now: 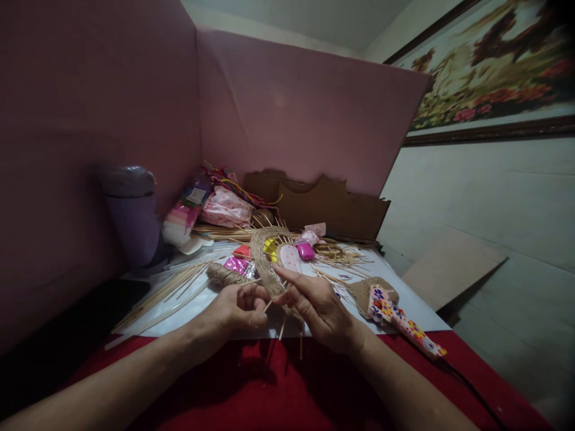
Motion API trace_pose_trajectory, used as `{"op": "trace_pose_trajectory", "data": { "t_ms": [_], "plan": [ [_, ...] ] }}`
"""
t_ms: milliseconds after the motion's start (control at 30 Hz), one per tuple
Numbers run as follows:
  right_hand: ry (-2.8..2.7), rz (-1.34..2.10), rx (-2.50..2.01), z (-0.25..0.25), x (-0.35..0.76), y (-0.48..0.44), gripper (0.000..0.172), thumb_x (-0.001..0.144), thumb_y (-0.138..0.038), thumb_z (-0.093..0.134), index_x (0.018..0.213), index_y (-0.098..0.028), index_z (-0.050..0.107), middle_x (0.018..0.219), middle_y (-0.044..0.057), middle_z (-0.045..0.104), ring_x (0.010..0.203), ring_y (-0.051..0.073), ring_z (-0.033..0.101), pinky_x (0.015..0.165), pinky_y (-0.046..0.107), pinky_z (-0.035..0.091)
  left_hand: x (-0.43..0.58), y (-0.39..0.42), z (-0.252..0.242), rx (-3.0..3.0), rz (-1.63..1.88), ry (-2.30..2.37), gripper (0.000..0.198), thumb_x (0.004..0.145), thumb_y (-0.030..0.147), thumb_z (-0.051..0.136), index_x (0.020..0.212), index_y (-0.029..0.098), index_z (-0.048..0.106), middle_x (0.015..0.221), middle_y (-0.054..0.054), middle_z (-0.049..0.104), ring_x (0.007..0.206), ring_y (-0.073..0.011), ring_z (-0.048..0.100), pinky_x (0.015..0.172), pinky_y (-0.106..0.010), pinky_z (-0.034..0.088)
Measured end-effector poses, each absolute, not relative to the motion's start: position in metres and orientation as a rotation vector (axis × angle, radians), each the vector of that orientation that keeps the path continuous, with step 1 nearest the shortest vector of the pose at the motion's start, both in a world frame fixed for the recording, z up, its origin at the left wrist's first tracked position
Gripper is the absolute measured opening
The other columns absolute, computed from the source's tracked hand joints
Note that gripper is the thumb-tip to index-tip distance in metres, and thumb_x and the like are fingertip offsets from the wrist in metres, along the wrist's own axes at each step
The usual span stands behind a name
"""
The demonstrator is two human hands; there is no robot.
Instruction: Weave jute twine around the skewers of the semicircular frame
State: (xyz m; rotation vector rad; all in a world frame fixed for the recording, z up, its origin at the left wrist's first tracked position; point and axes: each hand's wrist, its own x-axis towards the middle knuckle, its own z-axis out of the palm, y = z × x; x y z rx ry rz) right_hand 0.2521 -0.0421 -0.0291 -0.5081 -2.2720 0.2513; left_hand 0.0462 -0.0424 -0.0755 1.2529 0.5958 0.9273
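Note:
A curved frame wrapped in jute twine [264,257], with thin wooden sticks poking out of it, lies on the white sheet [404,299] in front of me. My left hand [236,311] pinches a thin stick or twine end at the frame's near end. My right hand [317,305] holds the same near end of the frame, index finger stretched along it. A spool of jute twine [224,274] lies just left of the frame. Small pink, yellow and red packets [305,250] sit inside the curve.
A purple flask [132,215] stands at the left by the pink backdrop board [291,108]. Bamboo skewers [166,290] lie on the left. Brown cardboard [327,206] leans behind. A floral-patterned glue gun [404,323] rests at right on red cloth [278,383].

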Motion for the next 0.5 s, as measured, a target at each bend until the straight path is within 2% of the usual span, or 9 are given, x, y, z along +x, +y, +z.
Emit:
{"op": "trace_pose_trajectory", "data": {
  "t_ms": [233,500],
  "plan": [
    [-2.283,0.214,-0.504,-0.0295,0.2521,-0.0427,0.042,0.096,-0.025,0.034,0.136,-0.014,0.039,0.092,0.007,0.071,0.086,0.016,0.065,0.077,0.031,0.048,0.0468,-0.0417,-0.0742,1.231,0.928,0.614,0.034,0.063,0.025,0.079,0.087,0.014,0.057,0.060,0.006,0.048,0.049,-0.0046,0.035,0.047,-0.021,0.023],
    [-2.306,0.127,-0.520,-0.0300,0.2504,-0.0436,0.044,0.096,-0.028,0.032,0.132,-0.006,0.044,0.086,0.012,0.071,0.074,0.018,0.065,0.067,0.031,0.048,0.0462,-0.0406,-0.0755,1.252,0.920,0.607,0.031,0.066,0.026,0.077,0.087,0.014,0.059,0.061,0.005,0.047,0.051,-0.0050,0.036,0.049,-0.021,0.024]
  ]
}}
